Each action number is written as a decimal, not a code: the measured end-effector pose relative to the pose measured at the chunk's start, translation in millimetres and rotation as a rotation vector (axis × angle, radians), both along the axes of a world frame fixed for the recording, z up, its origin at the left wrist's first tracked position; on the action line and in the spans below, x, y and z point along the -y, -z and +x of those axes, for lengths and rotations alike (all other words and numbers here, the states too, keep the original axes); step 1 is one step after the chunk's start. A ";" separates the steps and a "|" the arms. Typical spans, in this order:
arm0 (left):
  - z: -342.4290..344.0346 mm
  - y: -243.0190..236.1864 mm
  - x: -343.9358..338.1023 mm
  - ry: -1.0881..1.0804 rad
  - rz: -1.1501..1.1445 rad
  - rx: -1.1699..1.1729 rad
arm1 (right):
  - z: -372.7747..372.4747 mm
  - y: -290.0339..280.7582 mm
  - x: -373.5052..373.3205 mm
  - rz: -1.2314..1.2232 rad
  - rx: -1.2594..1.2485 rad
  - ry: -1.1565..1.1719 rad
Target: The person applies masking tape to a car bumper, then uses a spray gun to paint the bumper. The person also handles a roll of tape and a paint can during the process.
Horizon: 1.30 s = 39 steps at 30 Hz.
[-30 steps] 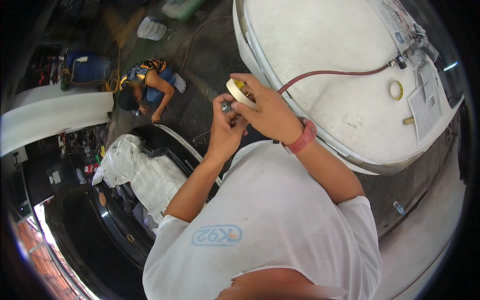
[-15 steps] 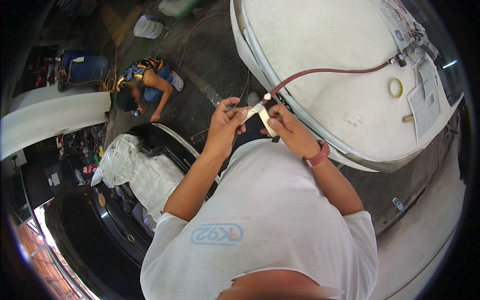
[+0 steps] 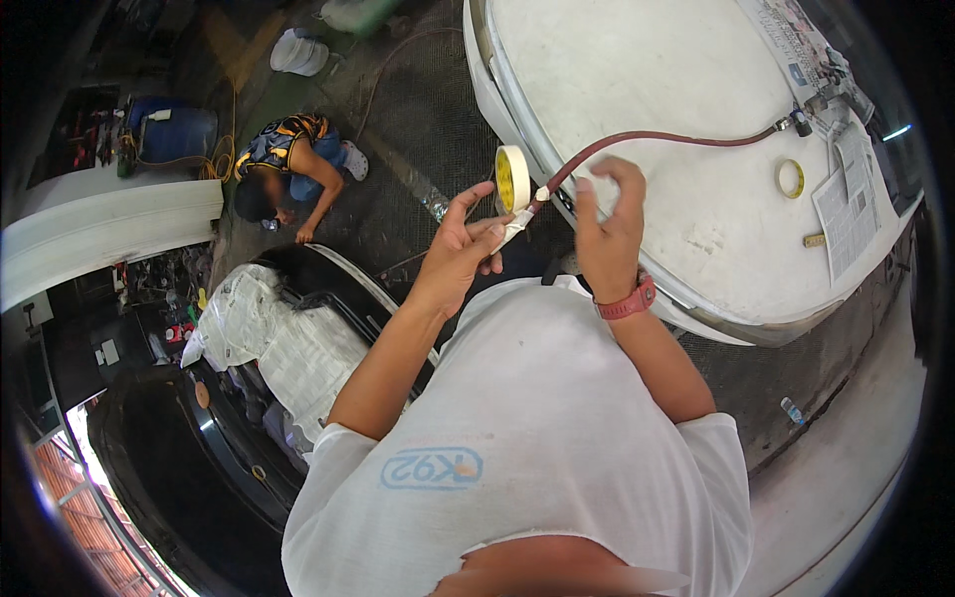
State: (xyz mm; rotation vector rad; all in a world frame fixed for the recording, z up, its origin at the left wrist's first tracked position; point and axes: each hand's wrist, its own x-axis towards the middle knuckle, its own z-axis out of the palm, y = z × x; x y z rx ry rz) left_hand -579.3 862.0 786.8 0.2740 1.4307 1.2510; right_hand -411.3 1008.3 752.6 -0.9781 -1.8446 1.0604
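A dark red hose (image 3: 647, 135) runs in an arc from the white panel to my left hand (image 3: 450, 254). Fingers and thumb of that hand pinch its end, which is wrapped in pale masking tape (image 3: 514, 227). A roll of masking tape (image 3: 521, 181) with a yellow core stands on edge just above the wrapped part, beside my left fingertips; it seems joined to the wrapping. My right hand (image 3: 609, 234), with a red watch on its wrist, is raised to the right of the hose. Its fingers are apart and hold nothing.
The white car panel (image 3: 696, 219) carries another tape roll (image 3: 790, 179), newspaper (image 3: 846, 204) and a metal hose fitting (image 3: 799, 121). On the left, a co-worker (image 3: 298, 164) crouches by a black panel. Paper-covered parts (image 3: 298, 348) lie nearer me. A white bucket (image 3: 298, 53) stands farther back.
My right hand has let go of the tape and moved up and right, its fingers spreading. The tape roll now shows upright above the hose end. My left hand keeps its hold.
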 end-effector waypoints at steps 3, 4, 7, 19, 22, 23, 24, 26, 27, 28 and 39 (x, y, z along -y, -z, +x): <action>8.7 0.0 -0.9 0.021 0.065 -0.075 | -23.0 -32.6 -13.3 0.275 0.233 -0.294; 9.6 0.6 -1.5 0.033 0.015 -0.093 | -36.9 -39.8 -15.1 0.239 0.265 -0.334; 11.3 3.8 -1.7 0.013 0.070 -0.103 | -55.2 -56.5 -2.8 0.179 0.227 -0.482; -3.6 13.6 0.7 -0.112 0.059 0.020 | 43.9 -61.4 33.3 -0.386 -0.026 -0.810; -2.1 15.0 -1.5 -0.118 0.010 0.039 | 53.8 -39.3 31.1 -0.635 -0.199 -0.773; -1.3 14.9 -2.3 -0.105 -0.002 0.044 | 54.2 -31.3 31.8 -0.716 -0.166 -0.756; -1.2 14.5 -3.2 -0.083 0.018 0.053 | 53.7 -23.1 31.0 -0.773 -0.140 -0.738; -1.5 13.1 -4.5 -0.057 -0.003 0.061 | 52.4 -8.5 29.4 -0.826 -0.086 -0.719; -2.4 12.1 -5.0 -0.044 -0.011 0.064 | 49.9 -1.5 28.0 -0.820 -0.059 -0.720; -2.8 11.3 -5.2 -0.048 0.009 0.074 | 46.5 4.9 26.6 -0.798 -0.046 -0.728; -6.1 2.5 -2.8 -0.120 -0.133 0.130 | -7.3 56.5 5.5 -0.789 -0.263 -0.585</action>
